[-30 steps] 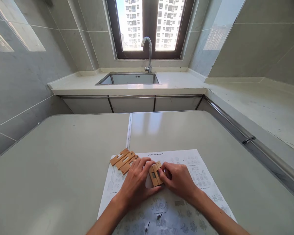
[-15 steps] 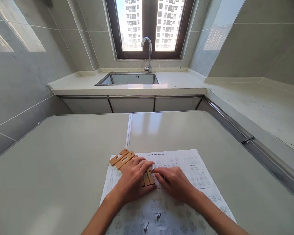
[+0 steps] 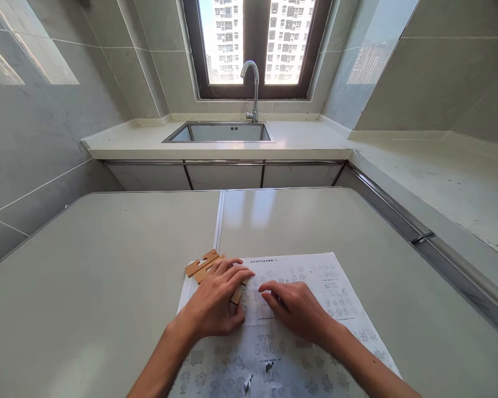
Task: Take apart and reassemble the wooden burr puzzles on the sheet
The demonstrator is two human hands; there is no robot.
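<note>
Several flat notched wooden pieces (image 3: 202,263) lie side by side at the top left corner of a printed instruction sheet (image 3: 311,282). My left hand (image 3: 216,301) lies over most of them, fingers stretched forward and pressing down, with a piece end showing under the fingertips. My right hand (image 3: 292,307) rests palm down on the sheet just right of the pieces, fingers extended, holding nothing.
The sheet lies on a pale table (image 3: 108,265) with a seam down its middle. Beyond it stand a counter with a steel sink (image 3: 219,132) and tap (image 3: 253,88) under a window. Another counter (image 3: 448,177) runs along the right.
Both hands laid the piece they held upright down flat. My left hand slid it left against the other pieces and now covers them; my right hand let go.
</note>
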